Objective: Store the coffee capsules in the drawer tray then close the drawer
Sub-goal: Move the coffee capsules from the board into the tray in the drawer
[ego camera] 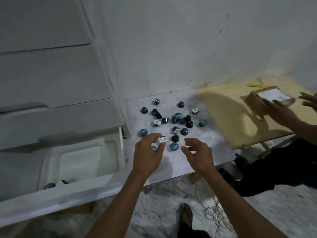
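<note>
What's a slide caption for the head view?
Left hand pinches a white-lidded capsule beside the open drawer's tray.

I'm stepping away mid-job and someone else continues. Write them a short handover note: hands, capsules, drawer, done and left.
Left hand: fingers pinch a white-lidded dark coffee capsule on the pale marble-look board.
Right hand: loosely curled, holds nothing, beside a teal-lidded capsule.
White drawer: open; its clear plastic tray shows two capsules at the near edge.
Left: some twenty scattered capsules, then close the drawer.
</note>
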